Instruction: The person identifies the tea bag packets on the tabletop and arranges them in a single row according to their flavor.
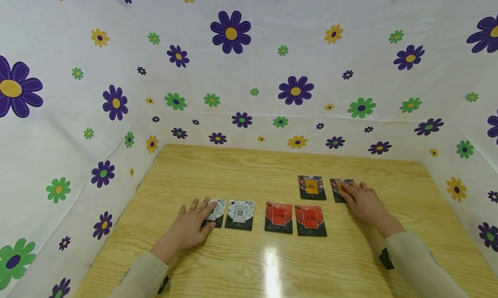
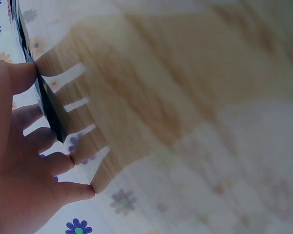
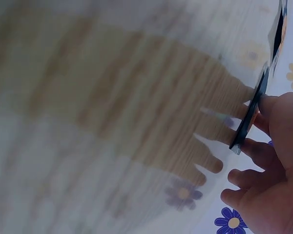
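Several flat printed packets lie in pairs on the wooden table. My left hand [image 1: 191, 226] rests with spread fingers on the outer white-and-black packet [image 1: 220, 211], covering its left part. In the left wrist view, the thumb [image 2: 24, 78] touches that packet's edge. Beside it lies the other white-and-black packet [image 1: 239, 215]. On the right, my right hand [image 1: 367, 205] touches a dark packet [image 1: 341, 183] with an orange label, fingers lightly bent. A matching dark packet [image 1: 311, 187] lies left of it. The right wrist view shows the thumb and fingers against the packet [image 3: 249, 117].
Two red-and-black packets, one [image 1: 278, 217] left of the other [image 1: 311, 220], lie between the hands. White cloth [image 1: 256, 73] printed with flowers stands behind and along both sides of the table [image 1: 233, 267].
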### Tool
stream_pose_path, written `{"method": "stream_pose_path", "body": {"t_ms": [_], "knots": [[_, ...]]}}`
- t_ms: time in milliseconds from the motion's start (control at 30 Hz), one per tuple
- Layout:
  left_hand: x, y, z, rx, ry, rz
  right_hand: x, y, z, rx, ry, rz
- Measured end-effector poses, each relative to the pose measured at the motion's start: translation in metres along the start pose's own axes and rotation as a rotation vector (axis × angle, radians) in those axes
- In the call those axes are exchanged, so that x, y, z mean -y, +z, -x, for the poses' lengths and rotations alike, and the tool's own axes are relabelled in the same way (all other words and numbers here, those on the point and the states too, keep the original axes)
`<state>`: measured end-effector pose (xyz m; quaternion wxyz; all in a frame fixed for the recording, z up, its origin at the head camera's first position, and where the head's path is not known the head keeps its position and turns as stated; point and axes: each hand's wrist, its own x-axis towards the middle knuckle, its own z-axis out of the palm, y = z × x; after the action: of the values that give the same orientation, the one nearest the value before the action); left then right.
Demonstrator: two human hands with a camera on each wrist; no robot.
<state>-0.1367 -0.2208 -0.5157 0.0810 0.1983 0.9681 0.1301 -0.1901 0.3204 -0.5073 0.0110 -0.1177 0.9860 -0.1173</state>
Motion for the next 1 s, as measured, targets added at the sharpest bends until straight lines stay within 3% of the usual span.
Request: {"method": "stream_pose_path", "body": {"t_ms": [1000], "knots": [[-0.001, 0.000, 0.000, 0.000, -0.001, 0.001, 0.013, -0.004, 0.051, 0.020, -0.008, 0.069]]}}
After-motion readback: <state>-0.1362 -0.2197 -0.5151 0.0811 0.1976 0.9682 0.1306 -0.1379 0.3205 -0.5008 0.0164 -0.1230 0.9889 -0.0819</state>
